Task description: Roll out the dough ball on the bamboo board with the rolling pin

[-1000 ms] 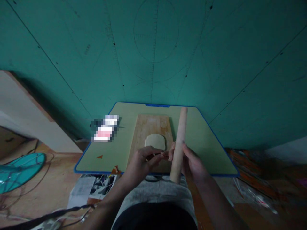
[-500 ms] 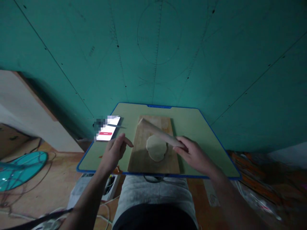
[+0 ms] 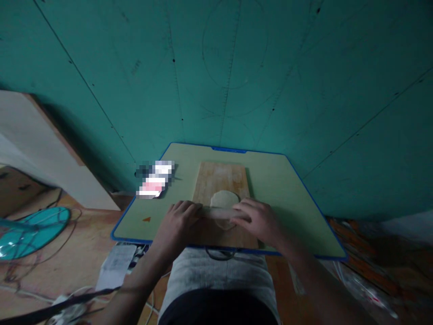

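Observation:
A pale wooden rolling pin (image 3: 217,213) lies crosswise over a flat, roundish piece of dough (image 3: 223,198). The dough rests on a wooden board (image 3: 221,173), and the pin covers its middle. My left hand (image 3: 180,218) is closed round the pin's left end, over the board's left edge. At the other end my right hand (image 3: 256,217) grips the pin, its fingers near the dough's right side.
The board lies on a light green table (image 3: 279,189) with a blue rim. A phone (image 3: 156,180), partly pixelated, is at the table's left. An orange scrap (image 3: 146,219) lies nearer the front. Behind stands a green wall (image 3: 216,76).
The rolling pin has gone from slanting above the board to lying level across the dough. My left hand has moved right and taken its left end. My right hand still holds the other end.

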Tool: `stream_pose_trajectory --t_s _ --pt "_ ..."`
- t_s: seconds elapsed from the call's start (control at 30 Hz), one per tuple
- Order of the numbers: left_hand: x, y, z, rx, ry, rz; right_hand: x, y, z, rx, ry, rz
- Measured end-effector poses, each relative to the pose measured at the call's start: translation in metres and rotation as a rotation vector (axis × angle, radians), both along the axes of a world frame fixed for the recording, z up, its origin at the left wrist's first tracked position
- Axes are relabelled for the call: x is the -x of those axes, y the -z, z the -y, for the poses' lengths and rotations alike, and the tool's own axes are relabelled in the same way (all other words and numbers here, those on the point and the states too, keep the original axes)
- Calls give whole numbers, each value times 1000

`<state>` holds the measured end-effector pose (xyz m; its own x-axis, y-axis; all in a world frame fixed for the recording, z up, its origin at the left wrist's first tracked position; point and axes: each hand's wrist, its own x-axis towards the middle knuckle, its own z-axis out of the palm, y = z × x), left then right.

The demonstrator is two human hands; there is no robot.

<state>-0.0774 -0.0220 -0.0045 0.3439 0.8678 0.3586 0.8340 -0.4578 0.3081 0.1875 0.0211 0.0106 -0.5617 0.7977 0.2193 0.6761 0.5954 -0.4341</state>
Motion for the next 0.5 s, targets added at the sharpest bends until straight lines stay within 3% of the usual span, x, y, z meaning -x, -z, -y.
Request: stream_pose_trajectory --t_s 0.3,0.5 --pt "-20 -1 -22 -67 -71 -102 6 18 -33 -174 245 20" --pt "-31 -12 -55 27 -223 -129 14 13 -71 -191 332 74"
